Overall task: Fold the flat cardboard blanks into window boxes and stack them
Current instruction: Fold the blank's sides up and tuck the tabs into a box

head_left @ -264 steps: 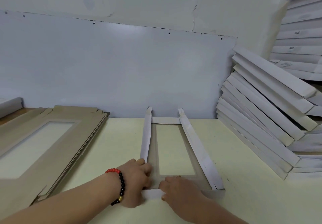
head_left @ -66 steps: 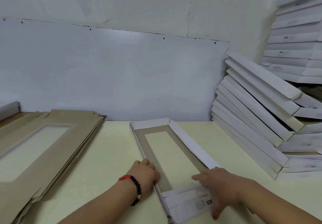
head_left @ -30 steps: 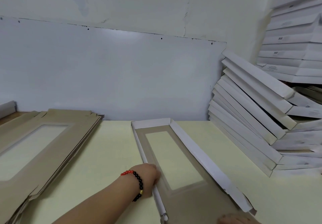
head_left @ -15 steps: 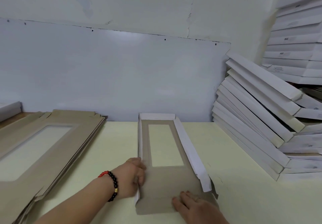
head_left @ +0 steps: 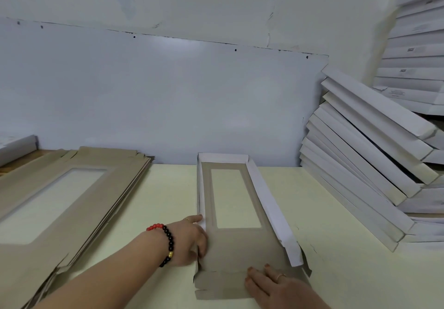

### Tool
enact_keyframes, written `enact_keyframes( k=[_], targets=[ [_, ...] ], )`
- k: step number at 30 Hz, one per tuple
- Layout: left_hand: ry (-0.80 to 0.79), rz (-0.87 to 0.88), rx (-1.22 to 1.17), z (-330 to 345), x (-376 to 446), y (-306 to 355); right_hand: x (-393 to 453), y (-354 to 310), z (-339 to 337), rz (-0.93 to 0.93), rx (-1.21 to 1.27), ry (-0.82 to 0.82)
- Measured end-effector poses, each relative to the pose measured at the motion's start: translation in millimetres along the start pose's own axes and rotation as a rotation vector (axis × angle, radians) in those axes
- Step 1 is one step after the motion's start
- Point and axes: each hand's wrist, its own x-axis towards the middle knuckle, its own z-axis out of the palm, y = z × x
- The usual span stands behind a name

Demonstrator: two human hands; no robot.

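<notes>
Looking down at the table, I see a half-folded box lying mid-table, brown inside up, window toward the far end. Far wall and both long walls stand up, white outside; near flap lies flat w/ its end toward me. Left hand, red-and-black bead bracelet on the wrist, sits against the box's left wall, fingers curled on the edge, index pointing along it. Right hand lies flat, fingers spread, pressing the near flap at the box's right corner; ring on one finger. Stack of flat blanks lies to the left, apart from the box. Finished boxes lean in a pile on the right, more stacked behind, approx. against the wall.
</notes>
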Motion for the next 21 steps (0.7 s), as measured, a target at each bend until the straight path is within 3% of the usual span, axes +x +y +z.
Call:
enact_keyframes(
  k=[3, 7, 9, 11, 17, 21],
  targets=[
    [-0.099, -0.014, 0.061, -5, 2, -2, 4, -8, -22, -0.060, 0.147, -0.250],
    [-0.090, -0.006, 0.011, -6, 3, -3, 26, -14, -44, 0.037, 0.141, -0.379],
    [-0.067, -0.003, 0.009, -2, 3, -5, 46, -16, -52, -0.080, 0.131, -0.382],
    [-0.037, -0.014, 0.004, 3, 5, -6, 67, -21, -55, -0.147, 0.151, -0.515],
    [-0.029, -0.064, -0.046, 4, 9, -3, 88, -46, -45, -0.014, 0.260, -0.231],
    [-0.111, -0.122, 0.150, -6, 4, -4, 87, -55, -21, 0.055, 0.358, -0.332]
  ],
)
